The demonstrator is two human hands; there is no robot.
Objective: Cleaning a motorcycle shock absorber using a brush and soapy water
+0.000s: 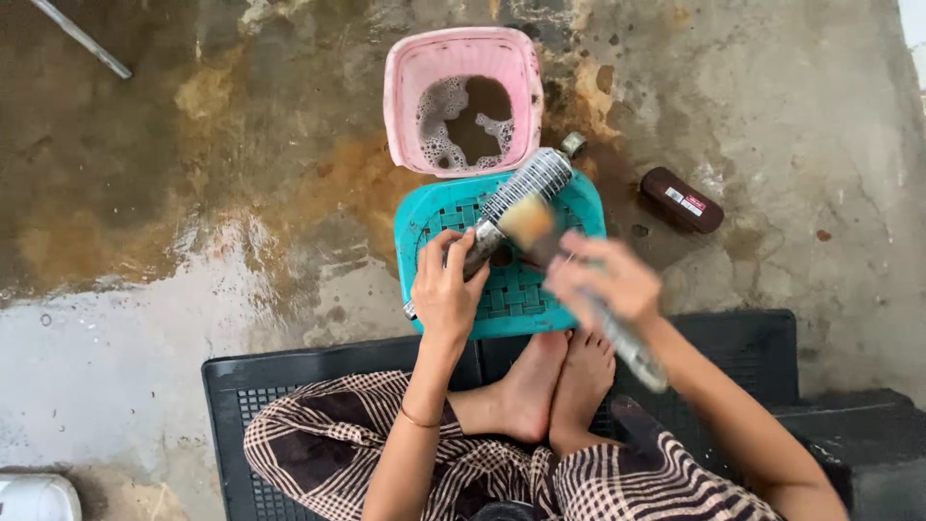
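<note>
1. The roller [518,200] could have slipped. It lay slanted across the teal stool [434,217], wet by the look of it, with its far end poking over the stool's rim toward the pink tub [405,72]. In my judgement a hard stroke might have shoved it off the edge or into the tub.

2. The tub held dark, sudsy water and sat touching the stool's far side. A knock from the roller's tip could, I thought, have slopped that water onto the already wet, stained floor [145,193].

3. The brush [529,224] showed as a blur, so it was moving fast. A fast stroke so close to the other hand's fingers risked scraping them, as I saw it.

4. The person's bare feet [555,381] rested just below the stool, near enough to catch a dropped tool.

5. The left hand [446,289] was curled around the roller's near end, fingers wrapped over it, pinning it against the stool top.

6. The right hand [606,280] was closed around the brush's long handle, the bristle end resting on the roller's middle. Blur hid the exact finger positions, but the grip looked firm.

7. A small dark-red case [682,200] lay on the floor to the right, well apart from both hands.
</note>
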